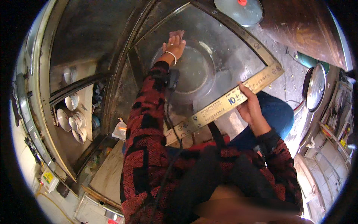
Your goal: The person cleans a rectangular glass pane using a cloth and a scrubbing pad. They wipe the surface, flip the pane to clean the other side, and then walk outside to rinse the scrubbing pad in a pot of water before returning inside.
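Note:
My left hand (174, 49), with a white band at the wrist, lies flat over a small pinkish-brown cloth (177, 34) on a glass pane (229, 47). The cloth shows past my fingertips. The pane sits in a framed panel, whose near edge is a pale yellow frame strip (208, 112) bearing writing and marks. My right hand (249, 106) grips that strip, thumb on top and fingers underneath. A large round shape shows at the glass below my left hand; whether it lies beneath or is a reflection, I cannot tell.
At left, a cabinet with glass panes holds white bowls (75, 123). A round lid with a red knob (239, 11) lies beyond the panel. Another metal lid (316, 88) stands at right. A small plastic bag (120, 129) is beside my left sleeve. My knee is under the panel's right side.

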`<state>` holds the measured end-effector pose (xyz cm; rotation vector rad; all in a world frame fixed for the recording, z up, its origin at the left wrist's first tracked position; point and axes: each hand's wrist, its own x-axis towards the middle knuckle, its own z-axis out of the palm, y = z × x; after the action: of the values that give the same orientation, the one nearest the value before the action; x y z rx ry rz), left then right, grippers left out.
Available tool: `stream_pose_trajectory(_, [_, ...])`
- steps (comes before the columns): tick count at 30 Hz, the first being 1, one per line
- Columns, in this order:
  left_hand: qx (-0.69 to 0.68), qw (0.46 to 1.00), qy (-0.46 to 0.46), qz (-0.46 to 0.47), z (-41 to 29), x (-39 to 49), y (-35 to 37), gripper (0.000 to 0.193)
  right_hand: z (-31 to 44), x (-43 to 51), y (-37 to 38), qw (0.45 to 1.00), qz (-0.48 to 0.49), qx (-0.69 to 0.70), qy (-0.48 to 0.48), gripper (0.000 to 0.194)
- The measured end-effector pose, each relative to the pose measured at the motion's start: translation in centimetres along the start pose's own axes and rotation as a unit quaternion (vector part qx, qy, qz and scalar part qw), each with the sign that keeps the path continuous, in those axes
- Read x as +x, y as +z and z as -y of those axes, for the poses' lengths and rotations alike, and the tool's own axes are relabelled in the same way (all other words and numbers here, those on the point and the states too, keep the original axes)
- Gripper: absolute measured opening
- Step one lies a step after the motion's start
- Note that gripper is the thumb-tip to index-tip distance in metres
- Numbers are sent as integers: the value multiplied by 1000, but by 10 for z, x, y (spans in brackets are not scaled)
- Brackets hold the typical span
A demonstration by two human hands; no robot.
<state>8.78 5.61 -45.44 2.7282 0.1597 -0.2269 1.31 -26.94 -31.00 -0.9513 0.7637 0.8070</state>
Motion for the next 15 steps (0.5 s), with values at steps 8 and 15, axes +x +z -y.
stream_pose_trajectory(8, [-84, 956, 237, 151, -120, -132, -19, 59, -2, -10, 8, 997, 20, 64, -23, 38])
stream_pose_trajectory(15, [-103, 967, 201, 119, -77, -116, -15, 54, 2, -14, 10, 1000, 0, 23, 16, 35])
